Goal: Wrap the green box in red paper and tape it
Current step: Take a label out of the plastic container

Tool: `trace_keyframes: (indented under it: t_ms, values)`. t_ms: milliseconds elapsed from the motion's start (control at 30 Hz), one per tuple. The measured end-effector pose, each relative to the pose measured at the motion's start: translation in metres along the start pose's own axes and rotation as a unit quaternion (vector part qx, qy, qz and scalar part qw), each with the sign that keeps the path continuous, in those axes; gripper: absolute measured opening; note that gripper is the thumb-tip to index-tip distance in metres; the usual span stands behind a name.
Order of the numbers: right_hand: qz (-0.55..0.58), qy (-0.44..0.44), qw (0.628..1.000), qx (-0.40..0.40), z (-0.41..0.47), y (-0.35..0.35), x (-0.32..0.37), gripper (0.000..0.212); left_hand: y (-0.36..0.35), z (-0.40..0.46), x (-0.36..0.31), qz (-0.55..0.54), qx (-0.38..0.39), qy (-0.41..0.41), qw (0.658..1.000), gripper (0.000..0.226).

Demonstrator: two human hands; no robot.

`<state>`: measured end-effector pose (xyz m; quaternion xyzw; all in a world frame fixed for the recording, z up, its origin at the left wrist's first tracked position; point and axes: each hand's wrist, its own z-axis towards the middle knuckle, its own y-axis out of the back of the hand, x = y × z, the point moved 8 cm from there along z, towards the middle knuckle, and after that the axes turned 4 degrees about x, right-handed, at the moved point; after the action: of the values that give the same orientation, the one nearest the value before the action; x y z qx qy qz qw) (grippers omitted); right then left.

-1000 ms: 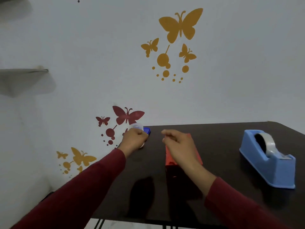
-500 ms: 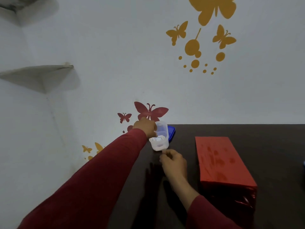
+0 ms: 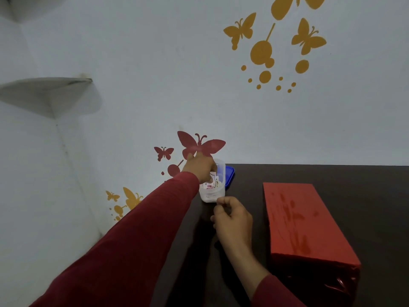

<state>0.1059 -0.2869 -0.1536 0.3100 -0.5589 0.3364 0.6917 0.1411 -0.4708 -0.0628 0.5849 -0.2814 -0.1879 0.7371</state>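
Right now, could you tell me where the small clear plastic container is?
In the head view, the clear container sits at the table's far left corner, held by the left hand, with the wrapped red box to its right.

I see a clear plastic tub (image 3: 213,191) at the dark table's (image 3: 309,173) far left corner, a blue lid (image 3: 230,177) just behind it, butterfly decals (image 3: 200,146) on the wall above, a corner shelf (image 3: 47,89) higher left.
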Motion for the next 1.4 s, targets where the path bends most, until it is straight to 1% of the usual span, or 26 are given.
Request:
trace_keyframes:
  t_ms: [67,167,233,300,367,433,500,567,600,633,667,700,767,800,833,867,933,1000,1100,1200,1267,1400]
  values:
    - [0.0,0.004,1.0,-0.003,0.0,0.0,0.0,0.02,0.006,-0.002,-0.001,-0.002,-0.031,-0.01,0.999,0.03]
    - [0.002,0.013,1.0,-0.007,-0.001,0.0,0.001,0.021,0.014,-0.007,-0.001,-0.008,-0.052,-0.012,0.999,0.026]
    - [0.006,0.028,0.999,-0.021,-0.001,0.004,0.004,0.023,0.023,-0.013,0.004,-0.041,-0.095,-0.005,0.995,0.023]
    - [0.003,0.046,0.998,-0.034,-0.001,0.009,0.01,0.022,0.042,-0.028,0.009,-0.093,-0.175,-0.012,0.98,0.025]
    - [-0.009,0.068,0.997,-0.042,-0.004,0.013,0.019,0.031,0.06,-0.058,0.005,-0.158,-0.22,-0.039,0.962,0.022]
    - [0.011,0.1,0.993,-0.056,-0.008,0.018,0.027,0.038,0.068,-0.101,-0.002,-0.243,-0.234,-0.069,0.939,0.019]
    - [0.056,0.12,0.99,-0.055,-0.014,0.021,0.035,0.03,0.062,-0.146,-0.009,-0.296,-0.239,-0.081,0.921,0.024]
    - [0.101,0.12,0.987,-0.016,-0.019,0.017,0.037,0.017,0.045,-0.179,-0.011,-0.345,-0.239,-0.069,0.905,0.032]
    - [0.11,0.118,0.987,0.009,-0.023,0.013,0.037,0.015,0.035,-0.192,-0.009,-0.38,-0.241,-0.051,0.891,0.035]
    - [0.107,0.118,0.987,0.027,-0.024,0.01,0.035,0.017,0.024,-0.201,-0.009,-0.429,-0.236,-0.03,0.871,0.037]
    - [0.097,0.119,0.987,0.04,-0.027,0.008,0.033,0.019,0.012,-0.208,-0.009,-0.498,-0.217,-0.005,0.84,0.038]
    - [0.084,0.123,0.988,0.05,-0.03,0.007,0.031,0.022,0.0,-0.215,-0.01,-0.582,-0.196,0.028,0.789,0.039]
    - [0.062,0.123,0.987,0.077,-0.036,0.003,0.028,0.024,-0.021,-0.229,-0.018,-0.742,-0.159,0.099,0.643,0.033]
    - [0.056,0.121,0.987,0.09,-0.038,0.002,0.027,0.026,-0.029,-0.234,-0.021,-0.789,-0.149,0.124,0.584,0.026]
    - [0.055,0.122,0.986,0.1,-0.04,0.002,0.027,0.028,-0.032,-0.236,-0.023,-0.81,-0.144,0.135,0.552,0.021]
    - [0.055,0.124,0.985,0.111,-0.042,0.0,0.028,0.03,-0.034,-0.238,-0.024,-0.821,-0.142,0.14,0.535,0.019]
    - [0.048,0.136,0.981,0.128,-0.043,-0.002,0.029,0.034,-0.034,-0.239,-0.023,-0.832,-0.141,0.139,0.518,0.02]
    - [0.038,0.151,0.979,0.134,-0.045,-0.005,0.029,0.037,-0.035,-0.241,-0.021,-0.837,-0.135,0.135,0.512,0.02]
    - [0.037,0.168,0.978,0.118,-0.044,-0.003,0.029,0.032,-0.034,-0.242,-0.022,-0.828,-0.13,0.117,0.532,0.021]
    - [0.043,0.175,0.977,0.113,-0.044,-0.002,0.029,0.026,-0.034,-0.241,-0.022,-0.831,-0.129,0.105,0.531,0.023]
    - [0.045,0.181,0.976,0.112,-0.043,-0.002,0.029,0.023,-0.035,-0.24,-0.022,-0.835,-0.125,0.105,0.526,0.023]
    - [0.05,0.188,0.974,0.112,-0.041,-0.003,0.028,0.025,-0.041,-0.237,-0.021,-0.853,-0.104,0.107,0.5,0.025]
